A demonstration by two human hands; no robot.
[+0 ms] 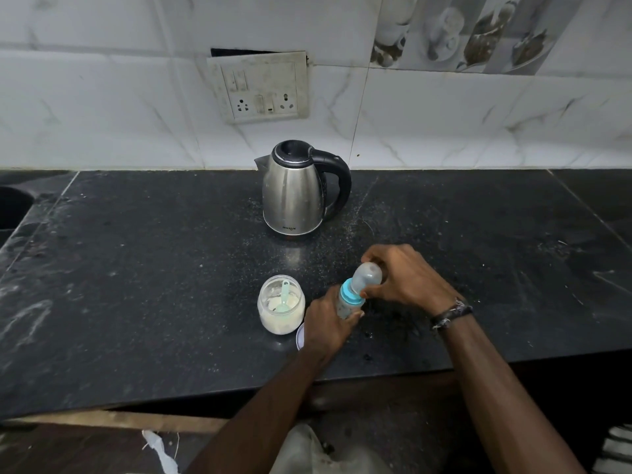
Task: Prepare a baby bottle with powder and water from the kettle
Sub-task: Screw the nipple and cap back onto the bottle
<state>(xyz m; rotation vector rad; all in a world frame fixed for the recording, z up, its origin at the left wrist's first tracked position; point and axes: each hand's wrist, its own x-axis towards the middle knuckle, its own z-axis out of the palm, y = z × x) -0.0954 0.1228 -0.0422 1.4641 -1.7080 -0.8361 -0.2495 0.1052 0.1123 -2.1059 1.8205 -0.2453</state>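
I am holding the baby bottle (345, 304) just above the dark surface (136, 268), my left hand (326, 325) wrapping its body in a closed grip while my right hand (407, 278) is pinching its clear cap (366, 277). The open powder jar (281, 309) is standing just left of it, the kettle (297, 191) farther back.

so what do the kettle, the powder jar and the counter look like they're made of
Kettle: brushed steel body by its dull sheen, with a black, likely plastic handle. Powder jar: clear, probably plastic, powder showing through. Counter: dark speckled polished stone, perhaps granite.
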